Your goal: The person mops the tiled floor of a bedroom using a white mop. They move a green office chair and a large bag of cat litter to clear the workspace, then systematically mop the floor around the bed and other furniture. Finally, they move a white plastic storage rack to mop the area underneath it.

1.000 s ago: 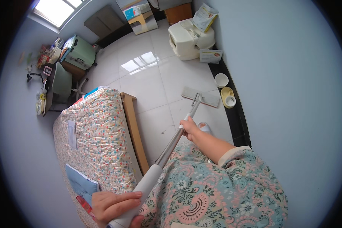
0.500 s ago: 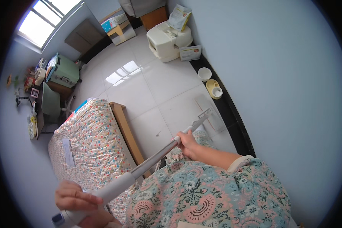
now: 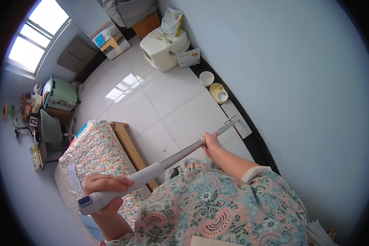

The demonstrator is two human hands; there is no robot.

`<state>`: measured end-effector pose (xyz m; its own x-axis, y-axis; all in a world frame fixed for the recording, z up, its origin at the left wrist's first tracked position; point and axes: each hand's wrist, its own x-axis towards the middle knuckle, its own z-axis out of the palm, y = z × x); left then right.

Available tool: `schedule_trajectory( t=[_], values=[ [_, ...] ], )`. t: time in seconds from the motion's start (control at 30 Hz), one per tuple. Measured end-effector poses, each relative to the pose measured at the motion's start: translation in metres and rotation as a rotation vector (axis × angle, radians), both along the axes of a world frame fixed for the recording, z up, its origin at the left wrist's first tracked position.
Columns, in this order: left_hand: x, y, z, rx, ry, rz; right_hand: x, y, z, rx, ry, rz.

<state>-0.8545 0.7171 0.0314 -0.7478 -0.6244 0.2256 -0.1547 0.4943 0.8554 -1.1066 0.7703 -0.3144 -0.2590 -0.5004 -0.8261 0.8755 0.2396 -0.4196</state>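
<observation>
I hold a flat mop (image 3: 180, 156) slantwise across my body. My left hand (image 3: 106, 184) is closed round its thick white handle at the lower left, close to the end. Further up, my right hand (image 3: 210, 143) wraps the grey pole. The pale rectangular mop head (image 3: 242, 126) lies on the tiled floor (image 3: 147, 106), alongside the black skirting of the right wall. Just beyond it sit a yellow pet feeder (image 3: 215, 91) with a white cup and a white bowl (image 3: 206, 78).
To the left stands a bed with a dotted quilt (image 3: 102, 143) and a wooden frame (image 3: 128, 145). A cream litter box (image 3: 162, 49) with bags on and beside it stands at the back wall. A desk chair (image 3: 51, 125) and green suitcase (image 3: 61, 94) are at far left.
The mop head has slid right, up against the skirting. Both hands have moved right with the pole, the left one also upward. The view has shifted.
</observation>
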Motion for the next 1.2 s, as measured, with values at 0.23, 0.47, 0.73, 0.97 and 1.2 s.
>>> schedule_trajectory(
  t=[0.23,0.47,0.73,0.97,1.2],
  values=[
    [-0.020,-0.002,0.009,-0.038,-0.058,0.087,-0.015,-0.013,0.002,0.020,-0.064,0.063],
    [-0.040,-0.003,0.011,-0.074,-0.121,0.137,-0.037,-0.030,-0.004,-0.026,-0.041,0.102],
    [-0.087,-0.019,0.009,-0.080,-0.063,0.125,-0.066,-0.053,0.000,-0.097,-0.070,0.008],
    [-0.100,-0.019,0.011,-0.018,-0.065,0.224,-0.069,-0.071,-0.007,0.186,0.020,0.304],
    [-0.076,0.012,0.040,-0.137,-0.285,0.426,-0.030,-0.064,0.013,0.252,-0.037,0.579]
  ],
)
